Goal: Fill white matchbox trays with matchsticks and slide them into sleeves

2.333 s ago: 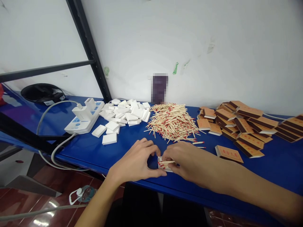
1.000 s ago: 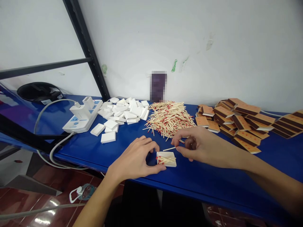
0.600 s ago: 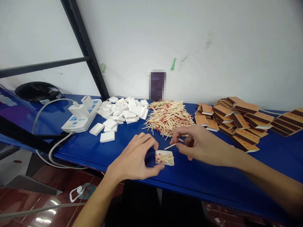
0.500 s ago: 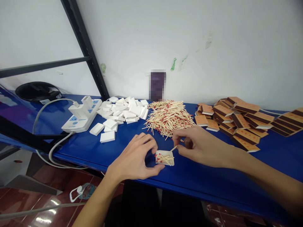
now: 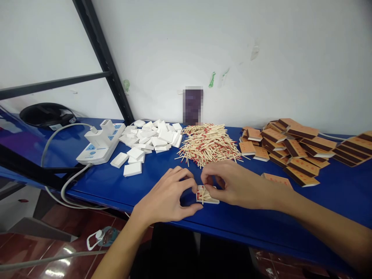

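A small white matchbox tray (image 5: 215,201) with several red-tipped matchsticks in it lies near the front of the blue table. My left hand (image 5: 168,195) curls around its left end, forefinger at the back corner and thumb by the front edge. Over the tray, my right hand (image 5: 236,184) is closed in a pinch at a matchstick (image 5: 202,197) that lies crosswise above the others. Part of the tray is hidden by the right fingers. Just behind both hands is a large heap of loose matchsticks (image 5: 207,145).
White matchbox trays (image 5: 158,135) are piled at the back left, beside a power strip (image 5: 100,151) with plugs. Orange and brown matchbox sleeves (image 5: 302,143) are heaped at right; one sleeve (image 5: 277,179) lies behind my right forearm. A black shelf post (image 5: 101,50) rises at left.
My right hand has moved left over the tray, bringing its matchstick above those inside. The tray has shifted slightly right and its contents are now partly covered.
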Motion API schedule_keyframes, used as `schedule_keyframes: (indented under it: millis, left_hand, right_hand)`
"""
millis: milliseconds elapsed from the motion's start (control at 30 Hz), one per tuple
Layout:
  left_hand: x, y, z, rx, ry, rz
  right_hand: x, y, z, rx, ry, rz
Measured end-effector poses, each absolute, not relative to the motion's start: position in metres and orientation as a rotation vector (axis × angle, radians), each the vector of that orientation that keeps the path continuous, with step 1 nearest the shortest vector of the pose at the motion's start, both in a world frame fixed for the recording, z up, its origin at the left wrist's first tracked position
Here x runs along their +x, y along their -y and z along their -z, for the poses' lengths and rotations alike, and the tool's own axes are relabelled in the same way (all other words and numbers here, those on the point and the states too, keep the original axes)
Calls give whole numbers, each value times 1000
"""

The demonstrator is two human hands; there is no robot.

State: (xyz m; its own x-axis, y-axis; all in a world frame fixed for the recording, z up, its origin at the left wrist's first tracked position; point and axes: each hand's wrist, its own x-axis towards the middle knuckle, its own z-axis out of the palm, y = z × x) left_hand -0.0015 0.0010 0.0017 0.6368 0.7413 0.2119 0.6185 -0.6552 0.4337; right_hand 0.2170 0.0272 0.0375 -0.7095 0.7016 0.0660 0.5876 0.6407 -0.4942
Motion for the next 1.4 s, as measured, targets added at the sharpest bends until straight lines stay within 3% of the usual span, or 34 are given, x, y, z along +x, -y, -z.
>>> schedule_keyframes:
  millis: [367,767,1100,1400]
  left_hand:
    - [-1,-4,-1,2517,-1011,-541]
    - [-3,-5,1,2559,-960,-543]
    - [-4,-3,1,2517,-938,-578]
    - [-5,-2,2,2511,-902,-914]
  right_hand:
    - [221,-25,-39,-1059,2263,-995]
    - [223,-26,-16,-785,2520,-539]
    - [231,-23,-8,-734,2547,-642]
    - [229,-25,3,-751,2511,-639]
